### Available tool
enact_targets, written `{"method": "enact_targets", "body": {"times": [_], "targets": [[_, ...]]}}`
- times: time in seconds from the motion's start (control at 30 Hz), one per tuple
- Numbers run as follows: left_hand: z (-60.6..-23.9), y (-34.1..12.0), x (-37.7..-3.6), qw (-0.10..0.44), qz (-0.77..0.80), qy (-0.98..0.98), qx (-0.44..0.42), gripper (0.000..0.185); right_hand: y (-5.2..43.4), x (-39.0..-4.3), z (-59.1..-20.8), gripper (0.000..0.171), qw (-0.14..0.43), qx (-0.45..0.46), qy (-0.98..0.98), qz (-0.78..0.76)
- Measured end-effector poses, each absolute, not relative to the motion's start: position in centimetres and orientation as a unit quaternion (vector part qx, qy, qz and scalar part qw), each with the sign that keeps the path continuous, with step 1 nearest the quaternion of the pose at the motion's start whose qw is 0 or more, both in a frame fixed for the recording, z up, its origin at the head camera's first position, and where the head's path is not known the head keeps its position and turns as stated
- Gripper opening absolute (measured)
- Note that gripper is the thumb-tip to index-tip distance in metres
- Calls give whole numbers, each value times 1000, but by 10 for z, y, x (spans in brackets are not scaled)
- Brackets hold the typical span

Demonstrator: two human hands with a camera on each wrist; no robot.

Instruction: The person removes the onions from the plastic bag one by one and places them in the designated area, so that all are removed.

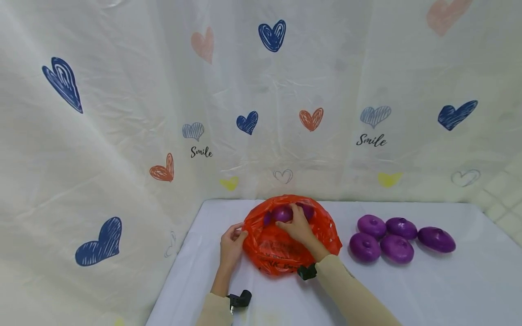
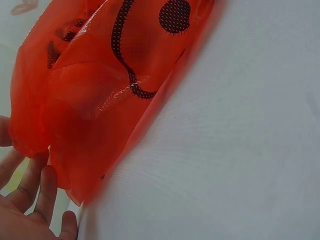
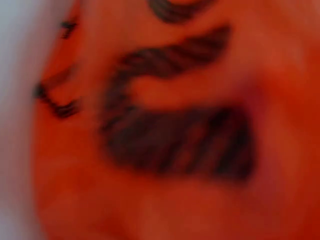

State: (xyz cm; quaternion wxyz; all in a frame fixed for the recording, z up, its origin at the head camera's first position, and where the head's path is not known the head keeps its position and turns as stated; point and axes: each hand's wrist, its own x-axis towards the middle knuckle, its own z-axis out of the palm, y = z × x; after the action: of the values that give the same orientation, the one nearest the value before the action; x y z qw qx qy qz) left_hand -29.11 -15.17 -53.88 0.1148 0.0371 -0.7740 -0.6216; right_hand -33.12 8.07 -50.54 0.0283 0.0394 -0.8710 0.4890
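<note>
Right hand (image 1: 299, 225) inside orange bag (image 1: 285, 251) mouth, fingers curled over purple onion (image 1: 282, 213) at far side. Left hand (image 1: 231, 243) pinches bag's left rim. Five loose onions (image 1: 397, 240) right, nearer right hand.

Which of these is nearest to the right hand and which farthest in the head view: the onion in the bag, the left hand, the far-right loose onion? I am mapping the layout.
1. The onion in the bag, under the right hand fingers, inside the orange bag.
2. The left hand, at the bag's left edge.
3. The far-right loose onion, on the table's right side.
</note>
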Motion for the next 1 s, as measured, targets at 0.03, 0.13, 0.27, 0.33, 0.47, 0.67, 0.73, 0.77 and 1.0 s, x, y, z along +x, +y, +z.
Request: {"method": "enact_targets", "body": {"times": [0.03, 0.13, 0.27, 0.33, 0.47, 0.67, 0.73, 0.77, 1.0], "targets": [[-539, -152, -291, 116, -622, -773, 35, 25, 80, -334, -505, 81, 30, 39, -872, 486], [-538, -152, -292, 119, -622, -773, 32, 25, 77, -341, -506, 81, 25, 27, -877, 478], [-539, -152, -292, 119, -622, -773, 33, 25, 73, -347, -510, 80, 21, 11, -884, 466], [-539, -152, -292, 118, -621, -774, 34, 25, 71, -348, -513, 78, 23, 4, -886, 463], [-540, -152, -292, 119, -621, -774, 37, 25, 70, -348, -518, 75, 31, 1, -889, 456], [-539, -150, -290, 116, -622, -774, 39, 25, 75, -343, -521, 76, 34, 11, -889, 456], [-539, -150, -290, 117, -620, -775, 40, 24, 77, -340, -521, 76, 28, 19, -889, 456], [-539, -150, -290, 117, -619, -775, 41, 24, 78, -339, -521, 75, 24, 22, -890, 454], [-540, -151, -292, 116, -619, -776, 38, 25, 82, -328, -515, 70, -14, 40, -900, 434]]}}
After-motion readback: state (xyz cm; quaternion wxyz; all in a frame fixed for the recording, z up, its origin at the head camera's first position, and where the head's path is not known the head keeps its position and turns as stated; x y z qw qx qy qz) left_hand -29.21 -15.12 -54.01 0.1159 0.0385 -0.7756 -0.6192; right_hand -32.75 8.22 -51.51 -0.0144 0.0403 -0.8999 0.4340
